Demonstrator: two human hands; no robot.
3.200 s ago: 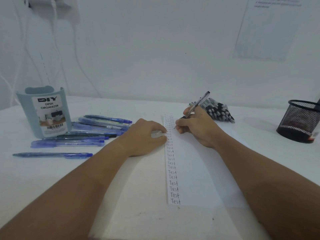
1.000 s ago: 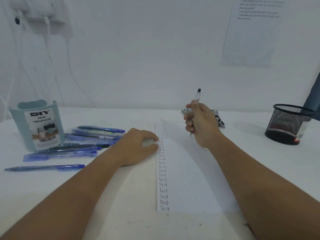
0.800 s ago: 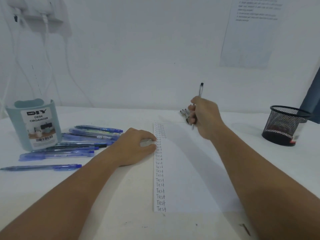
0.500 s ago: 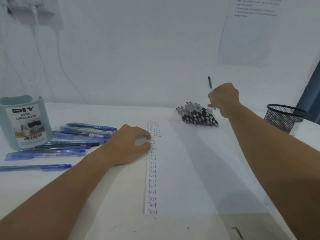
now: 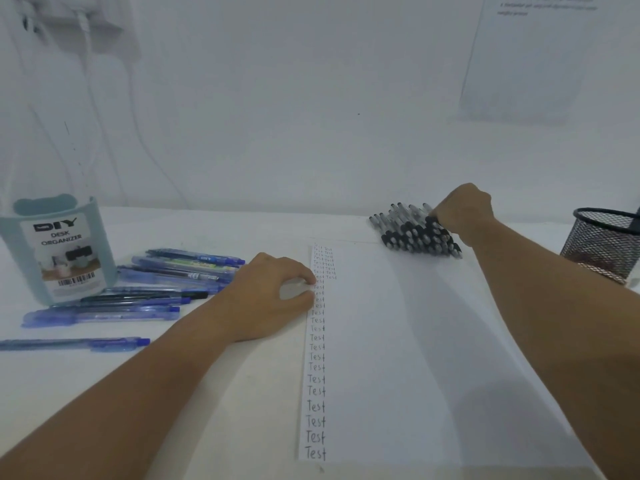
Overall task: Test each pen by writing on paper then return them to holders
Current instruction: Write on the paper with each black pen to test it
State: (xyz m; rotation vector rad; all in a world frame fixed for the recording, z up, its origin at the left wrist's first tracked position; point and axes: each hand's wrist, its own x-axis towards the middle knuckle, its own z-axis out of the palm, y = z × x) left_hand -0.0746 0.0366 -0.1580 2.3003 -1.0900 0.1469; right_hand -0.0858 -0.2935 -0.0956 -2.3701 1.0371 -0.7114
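Now right hand (image 5: 465,211) fingers curled at black pens (image 5: 415,233) (grip unclear), left hand (image 5: 270,292) fingers curled, pressing paper (image 5: 398,341)

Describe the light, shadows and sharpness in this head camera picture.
Head view: dim, flat, bluish light with no glare; soft shadows of both arms fall across the paper; the near "Test" lines read clearly, the far ones blur; wall sheet text is unreadable; the table edge bows from wide-angle distortion.

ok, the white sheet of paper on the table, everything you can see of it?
The white sheet of paper lies flat on the white table. One full column of handwritten "Test" runs down its left edge, with a short second column started at the top. The left hand touches that edge with curled fingers. The right forearm crosses above it.
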